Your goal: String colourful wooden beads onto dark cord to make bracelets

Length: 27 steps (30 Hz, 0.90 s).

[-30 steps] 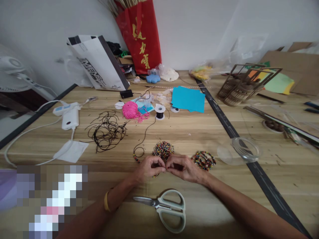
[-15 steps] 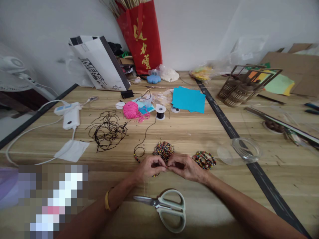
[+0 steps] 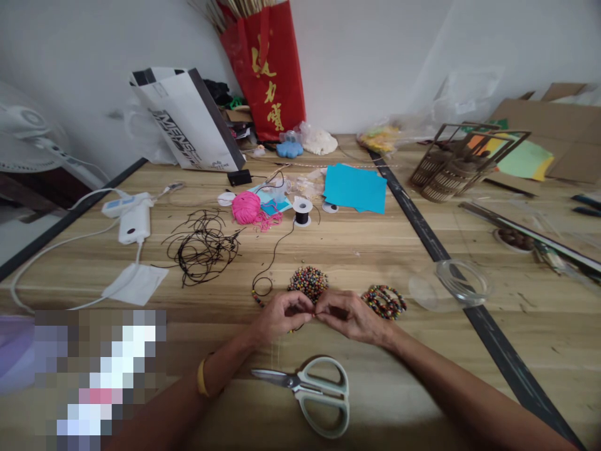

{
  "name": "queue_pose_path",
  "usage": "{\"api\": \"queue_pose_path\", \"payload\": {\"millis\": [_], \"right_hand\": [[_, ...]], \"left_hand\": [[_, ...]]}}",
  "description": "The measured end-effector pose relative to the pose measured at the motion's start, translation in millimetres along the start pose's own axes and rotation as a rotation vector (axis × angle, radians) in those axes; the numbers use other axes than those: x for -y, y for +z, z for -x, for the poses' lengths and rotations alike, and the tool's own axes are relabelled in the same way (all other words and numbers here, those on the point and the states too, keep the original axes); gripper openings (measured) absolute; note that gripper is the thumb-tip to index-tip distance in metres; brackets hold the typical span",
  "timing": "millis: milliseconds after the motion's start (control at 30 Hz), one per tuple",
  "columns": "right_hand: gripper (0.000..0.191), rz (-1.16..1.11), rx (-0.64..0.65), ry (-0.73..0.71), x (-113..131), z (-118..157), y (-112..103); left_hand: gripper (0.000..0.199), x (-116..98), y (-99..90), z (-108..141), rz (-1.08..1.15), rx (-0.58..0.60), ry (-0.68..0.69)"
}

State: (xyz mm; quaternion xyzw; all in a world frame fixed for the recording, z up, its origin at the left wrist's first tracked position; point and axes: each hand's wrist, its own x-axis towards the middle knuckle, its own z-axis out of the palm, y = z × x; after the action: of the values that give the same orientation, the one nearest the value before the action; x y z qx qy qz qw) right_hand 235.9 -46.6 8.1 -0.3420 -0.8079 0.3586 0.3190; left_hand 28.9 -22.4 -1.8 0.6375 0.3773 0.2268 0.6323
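My left hand (image 3: 287, 313) and my right hand (image 3: 350, 315) meet fingertip to fingertip, each pinched closed. What lies between the fingertips is too small to make out. Just behind them is a pile of small multicoloured beads (image 3: 308, 283). A black cord (image 3: 274, 252) runs from a white spool (image 3: 302, 212) down to a few threaded beads (image 3: 257, 299) beside my left hand, and more beads show under that hand. Finished-looking bead loops (image 3: 385, 302) lie right of my right hand. Scissors (image 3: 310, 391) with pale green handles rest in front of both hands.
Tangled black cord (image 3: 201, 247) and a power strip (image 3: 134, 219) lie left. Pink yarn (image 3: 246, 207) and blue sheets (image 3: 355, 188) sit behind the beads. Clear plastic rings (image 3: 464, 282) and brown baskets (image 3: 451, 175) are at the right. Bags stand at the back.
The fingertips of both hands have shifted very slightly, and the reddish bead seen between them before is harder to see. Everything else stays as it was.
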Motion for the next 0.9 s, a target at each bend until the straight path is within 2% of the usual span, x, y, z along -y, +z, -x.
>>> {"api": "queue_pose_path", "payload": {"millis": [233, 667, 767, 900], "right_hand": [[0.009, -0.015, 0.015, 0.014, 3.9, -0.9, -2.2], [0.006, -0.016, 0.015, 0.013, 8.9, -2.6, -4.7], [0.006, -0.024, 0.016, 0.015, 27.1, -3.0, -11.1], [0.017, -0.189, 0.146, 0.037, 72.1, 2.6, -22.8]], "left_hand": [[0.025, -5.5, -1.8, 2.6, 0.104, 0.050, -0.044], [0.023, 3.5, -3.8, -1.3, -0.013, 0.051, 0.036], [0.025, 1.2, -3.6, -0.8, 0.014, 0.053, 0.030], [0.029, -0.7, -3.4, 0.2, 0.057, 0.049, -0.029]]}}
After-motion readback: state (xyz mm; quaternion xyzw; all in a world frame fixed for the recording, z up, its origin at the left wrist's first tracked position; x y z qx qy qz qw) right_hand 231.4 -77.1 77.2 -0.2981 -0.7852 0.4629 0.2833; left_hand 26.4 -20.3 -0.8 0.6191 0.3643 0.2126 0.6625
